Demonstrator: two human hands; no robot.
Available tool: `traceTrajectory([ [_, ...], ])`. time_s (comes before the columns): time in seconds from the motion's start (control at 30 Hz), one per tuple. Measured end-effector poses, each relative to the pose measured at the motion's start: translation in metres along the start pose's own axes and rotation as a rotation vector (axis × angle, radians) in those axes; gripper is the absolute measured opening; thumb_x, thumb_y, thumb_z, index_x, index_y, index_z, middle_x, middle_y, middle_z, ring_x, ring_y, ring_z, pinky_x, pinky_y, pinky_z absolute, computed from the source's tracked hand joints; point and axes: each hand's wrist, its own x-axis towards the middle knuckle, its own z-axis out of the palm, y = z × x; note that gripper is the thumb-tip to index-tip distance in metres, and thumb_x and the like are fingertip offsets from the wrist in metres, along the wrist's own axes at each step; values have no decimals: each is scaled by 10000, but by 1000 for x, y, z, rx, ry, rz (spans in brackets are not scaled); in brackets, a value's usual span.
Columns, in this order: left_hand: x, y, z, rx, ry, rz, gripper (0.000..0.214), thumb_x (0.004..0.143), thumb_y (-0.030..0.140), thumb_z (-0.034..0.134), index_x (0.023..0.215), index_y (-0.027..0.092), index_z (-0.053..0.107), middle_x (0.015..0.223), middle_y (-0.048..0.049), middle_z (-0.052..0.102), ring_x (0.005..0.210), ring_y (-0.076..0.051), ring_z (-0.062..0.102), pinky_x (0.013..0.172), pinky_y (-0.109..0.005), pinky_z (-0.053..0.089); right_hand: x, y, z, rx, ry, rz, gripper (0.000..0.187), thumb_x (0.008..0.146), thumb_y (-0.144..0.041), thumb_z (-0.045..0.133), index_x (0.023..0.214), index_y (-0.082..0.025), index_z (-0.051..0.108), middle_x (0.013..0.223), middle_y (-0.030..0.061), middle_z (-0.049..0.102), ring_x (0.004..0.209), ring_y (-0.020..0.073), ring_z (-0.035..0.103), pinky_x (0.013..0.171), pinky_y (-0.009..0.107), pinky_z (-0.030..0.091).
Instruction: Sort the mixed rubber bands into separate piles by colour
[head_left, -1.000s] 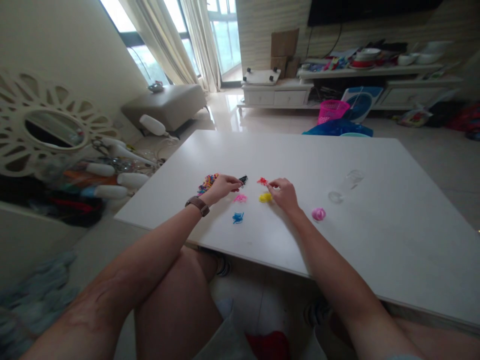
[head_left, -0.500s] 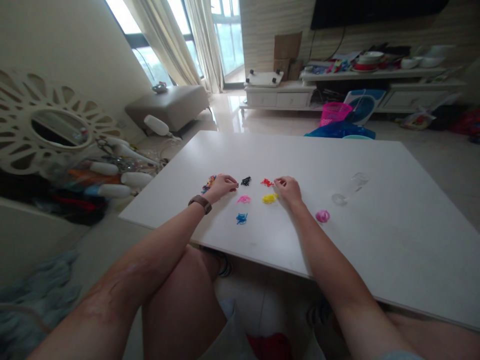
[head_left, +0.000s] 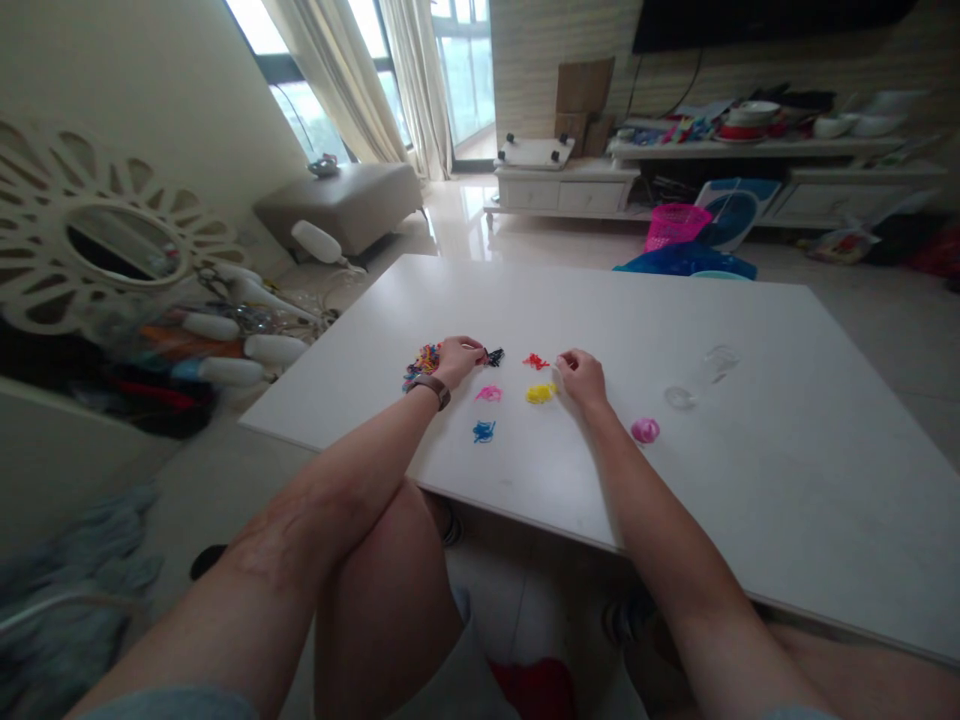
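The black cluster (head_left: 496,357) of small loose strands lies just above the middle of the frame on the white desk (head_left: 712,500), and the left hand (head_left: 459,358) is back at its edge, having been drawn a little to the left half a second ago. I take that to mean the black strands are getting the attention again. Its grip is pinched close, fingertips touching or nearly touching the strands; from where I stand I can't tell whether one is caught. The right hand (head_left: 583,378) has moved off the red cluster (head_left: 535,362) and sits just right of it, its grip curled together, and I can't make out anything in it. With that, the red cluster and the yellow cluster (head_left: 539,394) below it both lie uncovered. Under the black one come the pink cluster (head_left: 490,394) and then the blue cluster (head_left: 484,431), both unmoved on the desk. The mixed heap (head_left: 421,366) of many colours is partly hidden behind the left hand. Further right are a pink round piece (head_left: 645,431), a clear disc (head_left: 680,398) and a clear container (head_left: 720,363). Beyond the desk, towards the upper right, stands a bright pink basket (head_left: 676,226).
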Motion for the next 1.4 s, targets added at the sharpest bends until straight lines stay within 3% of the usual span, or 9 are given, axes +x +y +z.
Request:
traceTrajectory([
  [0.17,2,3,-5,29,-44,-31,104,681,109,740,768,119,684,706,-88,732,681,-170,713,650,-247,557,-1,1,-1,25,12,-16,270,853,-365,495,835,-184,695,855,72,714,785,199,599,770,317,463],
  [0.4,2,7,-55,63,10,93,143,683,177,731,807,115,696,775,-97,744,686,-164,709,656,-254,556,-2,1,1,38,21,-23,259,851,-375,501,798,-187,672,848,69,707,763,192,589,765,315,453],
  [0.53,-2,3,-79,220,31,161,190,638,249,762,772,120,725,712,-69,723,642,-153,652,601,-244,500,-1,2,2,48,28,-28,255,851,-368,503,790,-187,672,832,65,703,754,191,585,760,317,446],
  [0.7,-4,-5,-97,358,-68,188,268,608,330,765,784,127,765,693,-60,713,647,-163,619,598,-261,475,-1,5,3,63,51,-46,242,838,-366,526,751,-188,666,797,63,689,740,195,579,754,327,442],
  [0.9,-4,-2,-117,480,-76,202,263,562,328,790,742,136,772,696,-58,717,645,-168,608,589,-266,444,-3,8,2,100,47,-63,252,834,-381,528,745,-188,665,801,68,688,744,197,579,736,326,449],
  [1.1,-11,-5,-115,640,-180,196,245,582,314,784,766,152,796,687,-34,713,643,-167,594,601,-273,431,-2,8,1,99,41,-61,232,812,-372,541,745,-186,662,794,71,687,738,199,581,738,330,447],
  [1.23,-11,-14,-102,701,-169,245,225,544,265,800,741,160,771,693,-13,695,644,-158,579,597,-267,429,-2,9,1,92,36,-68,234,812,-375,542,747,-186,665,799,73,688,741,200,582,746,334,451],
  [1.4,-10,-18,-97,742,-176,237,98,609,195,717,683,150,760,642,-27,669,621,-161,578,611,-278,439,-2,12,1,74,34,-80,254,821,-389,534,754,-187,672,803,74,688,745,203,582,750,338,453],
])
